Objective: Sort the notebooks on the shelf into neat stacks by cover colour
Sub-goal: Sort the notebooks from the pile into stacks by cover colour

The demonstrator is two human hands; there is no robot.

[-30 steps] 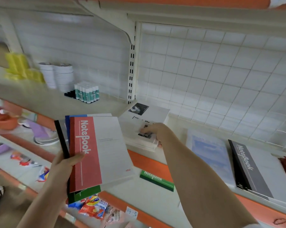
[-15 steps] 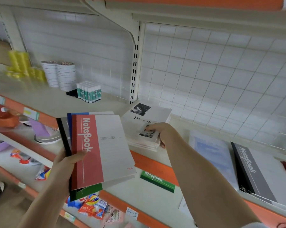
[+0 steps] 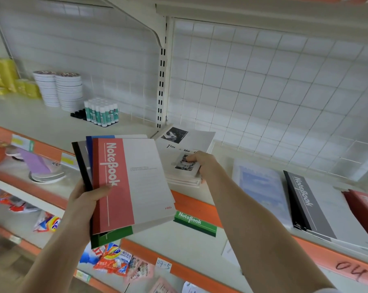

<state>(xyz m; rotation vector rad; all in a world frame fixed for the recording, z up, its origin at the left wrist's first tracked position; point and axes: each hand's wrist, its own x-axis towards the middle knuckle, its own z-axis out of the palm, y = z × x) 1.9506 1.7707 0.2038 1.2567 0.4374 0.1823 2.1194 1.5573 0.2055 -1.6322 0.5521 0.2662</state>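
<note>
Head | left hand (image 3: 86,200) holds fanned notebooks (image 3: 140,182) | right hand (image 3: 203,163) grips white stack (image 3: 191,139)

I am in a shop: beyond my left hand (image 3: 83,199) glue sticks (image 3: 101,113) and tape rolls (image 3: 60,89) stand ranked on an orange-edged shelf (image 3: 41,121) backed by wire grid (image 3: 263,81), a handwritten tag (image 3: 163,265) below my right hand (image 3: 202,163).

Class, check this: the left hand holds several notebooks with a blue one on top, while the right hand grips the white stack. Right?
One slip: the head view shows the top notebook in the left hand is red, not blue. The right hand does grip the white stack.
</note>
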